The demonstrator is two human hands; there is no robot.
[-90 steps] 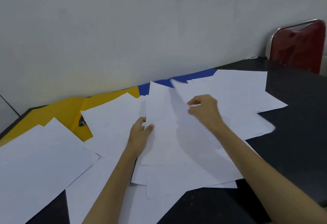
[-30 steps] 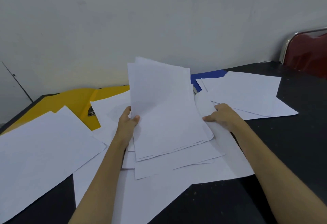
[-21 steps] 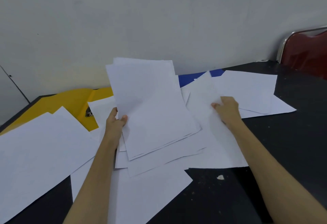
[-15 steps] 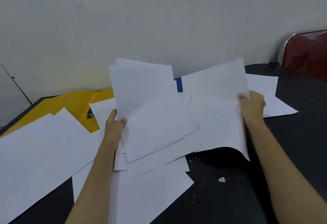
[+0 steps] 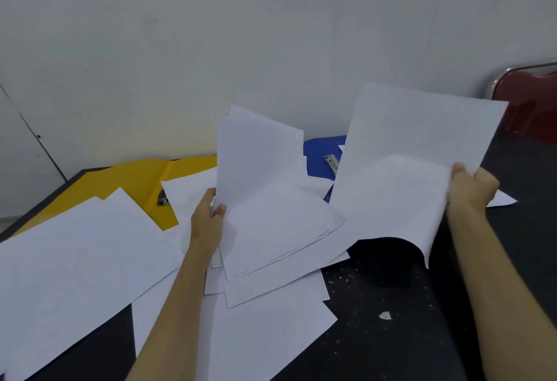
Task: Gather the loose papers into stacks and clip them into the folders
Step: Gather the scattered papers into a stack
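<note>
Left hand [image 5: 206,224]: thumb on the front, fingers [image 5: 208,197] curled behind, pinching the left edge of a thin stack of white paper sheets [image 5: 265,200]. Stack tilted up off the worktop, edges uneven, several sheets fanned at the lower right corner.

Right hand [image 5: 470,187]: fingers wrapped round the right edge of a large white paper sheet [image 5: 407,169], held raised and well apart from the left stack; its lower corner curls down toward the worktop. Whether it is one sheet or more, cannot tell.

Beneath the left stack: loose white sheets [image 5: 271,320] overlapping on the black worktop [image 5: 391,335]. More white sheets [image 5: 75,260] spread at far left, partly covering an open yellow card folder [image 5: 126,181] with a metal clip [image 5: 162,198] at its spine. Behind, between the two held papers, a blue card folder [image 5: 319,151] with a silver metal fastener [image 5: 331,163]. One sheet corner [image 5: 503,199] shows beyond the right hand.

Small pale scrap [image 5: 385,316] and specks on the worktop, near right forearm. Red chair with chrome frame [image 5: 530,94] at the far right, against the grey-white wall [image 5: 241,34].
</note>
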